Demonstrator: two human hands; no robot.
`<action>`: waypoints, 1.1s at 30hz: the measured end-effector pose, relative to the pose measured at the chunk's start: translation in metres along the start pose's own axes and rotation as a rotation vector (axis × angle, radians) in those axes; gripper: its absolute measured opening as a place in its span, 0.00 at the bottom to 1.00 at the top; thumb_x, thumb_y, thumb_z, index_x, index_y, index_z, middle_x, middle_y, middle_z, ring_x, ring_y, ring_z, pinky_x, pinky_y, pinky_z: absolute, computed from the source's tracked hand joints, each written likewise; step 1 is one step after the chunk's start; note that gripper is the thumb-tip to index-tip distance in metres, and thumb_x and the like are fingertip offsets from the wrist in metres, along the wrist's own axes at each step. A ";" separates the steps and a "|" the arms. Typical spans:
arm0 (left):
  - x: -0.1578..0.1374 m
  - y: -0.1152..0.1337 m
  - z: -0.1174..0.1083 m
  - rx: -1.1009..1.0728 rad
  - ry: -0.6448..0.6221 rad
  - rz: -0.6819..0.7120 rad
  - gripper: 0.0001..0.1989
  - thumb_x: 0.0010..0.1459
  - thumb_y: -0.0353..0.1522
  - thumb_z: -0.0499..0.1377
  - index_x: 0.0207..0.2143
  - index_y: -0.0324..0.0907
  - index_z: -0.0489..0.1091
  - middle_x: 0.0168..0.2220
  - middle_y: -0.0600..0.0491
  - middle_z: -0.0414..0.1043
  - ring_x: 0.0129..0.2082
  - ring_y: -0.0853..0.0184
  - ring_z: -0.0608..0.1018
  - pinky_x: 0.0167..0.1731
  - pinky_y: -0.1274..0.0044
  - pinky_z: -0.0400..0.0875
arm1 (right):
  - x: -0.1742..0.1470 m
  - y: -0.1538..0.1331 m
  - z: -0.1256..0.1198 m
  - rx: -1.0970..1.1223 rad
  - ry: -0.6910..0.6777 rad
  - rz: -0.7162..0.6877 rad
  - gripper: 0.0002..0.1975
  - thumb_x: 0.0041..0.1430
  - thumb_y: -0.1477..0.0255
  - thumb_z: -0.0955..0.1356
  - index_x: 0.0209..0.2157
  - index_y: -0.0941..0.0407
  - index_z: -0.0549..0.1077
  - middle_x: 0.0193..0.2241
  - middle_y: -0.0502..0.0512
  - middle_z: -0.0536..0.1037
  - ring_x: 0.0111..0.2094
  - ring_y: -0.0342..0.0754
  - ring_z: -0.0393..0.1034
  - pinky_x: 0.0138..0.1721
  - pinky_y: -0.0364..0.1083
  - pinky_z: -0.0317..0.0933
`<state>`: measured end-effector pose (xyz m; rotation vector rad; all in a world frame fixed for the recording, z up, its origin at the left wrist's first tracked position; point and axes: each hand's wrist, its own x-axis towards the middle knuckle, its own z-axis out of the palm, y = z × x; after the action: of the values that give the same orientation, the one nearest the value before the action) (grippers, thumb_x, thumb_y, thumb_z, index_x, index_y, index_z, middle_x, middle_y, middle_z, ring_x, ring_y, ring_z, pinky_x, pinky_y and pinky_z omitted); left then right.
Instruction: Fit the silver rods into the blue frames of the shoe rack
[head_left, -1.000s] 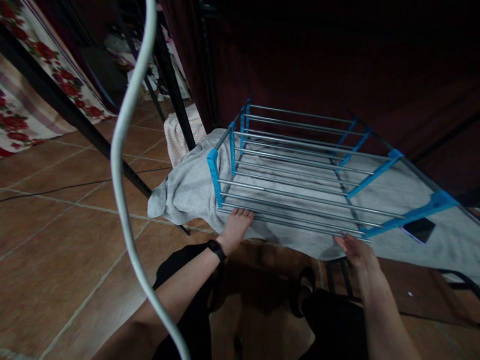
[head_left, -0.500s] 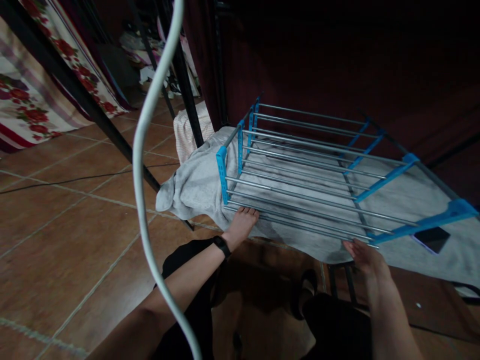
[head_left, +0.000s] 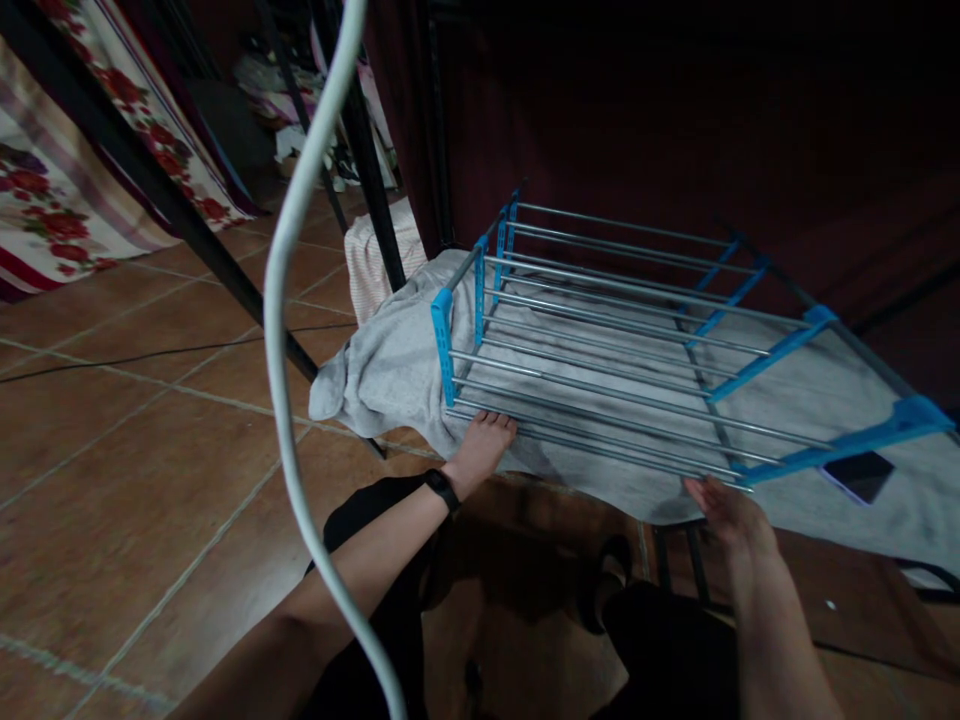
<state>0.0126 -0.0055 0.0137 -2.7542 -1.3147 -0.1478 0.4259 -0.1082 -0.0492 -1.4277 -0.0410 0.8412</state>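
A shoe rack [head_left: 592, 385] of thin metal tubes with bright blue plastic side brackets lies across a grey cloth [head_left: 390, 370]. At the rack's near edge, my left hand [head_left: 484, 445] is closed over the lowest tube, close to the left bracket [head_left: 444, 345]; its fingertips curl out of sight. My right hand [head_left: 726, 508] grips the same near edge by the right bracket [head_left: 847, 450]. Its fingers are partly hidden beneath the tube. A dark phone [head_left: 861, 476] lies on the cloth just beyond the right bracket.
A thick pale cable [head_left: 281, 330] hangs close in front of my view, crossing my left forearm. Black metal poles [head_left: 187, 215] slant down at the left. A floral curtain [head_left: 67, 200] hangs over the tiled floor [head_left: 150, 480]. Dark red fabric [head_left: 637, 110] stands behind the rack.
The view has shifted very slightly. Both hands keep their places on the rack, which has not visibly moved on the cloth.
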 end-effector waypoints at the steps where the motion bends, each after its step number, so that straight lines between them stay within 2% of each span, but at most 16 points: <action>1: 0.000 0.000 0.000 -0.002 -0.002 -0.004 0.10 0.62 0.24 0.49 0.41 0.39 0.69 0.39 0.47 0.74 0.41 0.61 0.74 0.43 0.69 0.63 | 0.000 -0.001 0.001 -0.012 0.024 0.030 0.12 0.51 0.87 0.63 0.24 0.57 0.68 0.24 0.49 0.73 0.25 0.43 0.73 0.34 0.46 0.76; 4: 0.000 0.000 -0.002 -0.004 -0.004 -0.010 0.10 0.62 0.24 0.49 0.40 0.39 0.69 0.38 0.47 0.74 0.40 0.62 0.74 0.42 0.70 0.63 | 0.001 -0.001 0.003 -0.023 0.046 0.081 0.11 0.54 0.85 0.63 0.23 0.57 0.68 0.23 0.51 0.73 0.25 0.43 0.73 0.35 0.45 0.75; 7: 0.001 0.000 -0.003 -0.001 -0.006 -0.007 0.10 0.61 0.24 0.49 0.40 0.39 0.69 0.38 0.47 0.74 0.40 0.61 0.75 0.41 0.69 0.64 | 0.002 0.000 0.003 -0.002 0.038 0.059 0.08 0.55 0.83 0.65 0.25 0.58 0.69 0.24 0.51 0.74 0.26 0.43 0.73 0.36 0.45 0.75; 12: 0.002 -0.001 -0.006 -0.002 -0.021 -0.008 0.11 0.60 0.23 0.50 0.42 0.39 0.69 0.40 0.45 0.74 0.41 0.60 0.75 0.42 0.68 0.64 | 0.003 0.001 0.002 0.069 -0.035 0.029 0.09 0.52 0.87 0.66 0.27 0.58 0.70 0.25 0.50 0.75 0.27 0.43 0.74 0.36 0.45 0.75; 20: 0.002 -0.003 -0.006 -0.008 0.012 0.002 0.11 0.60 0.24 0.50 0.42 0.40 0.69 0.41 0.46 0.73 0.42 0.60 0.74 0.43 0.68 0.65 | -0.002 -0.003 0.003 0.061 -0.008 0.016 0.12 0.49 0.89 0.66 0.26 0.57 0.68 0.26 0.48 0.74 0.25 0.42 0.74 0.39 0.47 0.74; 26: 0.004 -0.003 -0.005 0.018 0.031 -0.014 0.13 0.59 0.22 0.49 0.40 0.41 0.70 0.42 0.46 0.73 0.44 0.59 0.74 0.43 0.67 0.67 | -0.013 -0.010 0.011 0.106 -0.001 0.045 0.12 0.51 0.88 0.63 0.27 0.56 0.67 0.23 0.46 0.74 0.23 0.40 0.72 0.30 0.41 0.74; 30: 0.005 -0.007 -0.001 -0.014 0.039 -0.040 0.15 0.59 0.22 0.48 0.42 0.40 0.70 0.41 0.45 0.75 0.41 0.60 0.77 0.43 0.69 0.68 | -0.028 -0.016 0.019 0.168 0.007 0.034 0.11 0.54 0.86 0.64 0.27 0.56 0.66 0.19 0.44 0.72 0.20 0.39 0.70 0.31 0.42 0.75; 33: 0.010 -0.015 0.006 -0.065 0.041 -0.056 0.13 0.61 0.28 0.49 0.44 0.40 0.70 0.42 0.45 0.76 0.40 0.58 0.78 0.41 0.68 0.70 | -0.031 -0.019 0.022 0.219 0.005 -0.013 0.10 0.52 0.85 0.68 0.28 0.55 0.67 0.21 0.45 0.75 0.21 0.40 0.71 0.30 0.44 0.75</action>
<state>0.0072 0.0123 0.0096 -2.7524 -1.4016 -0.2540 0.4014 -0.1045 -0.0145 -1.2221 0.0444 0.8057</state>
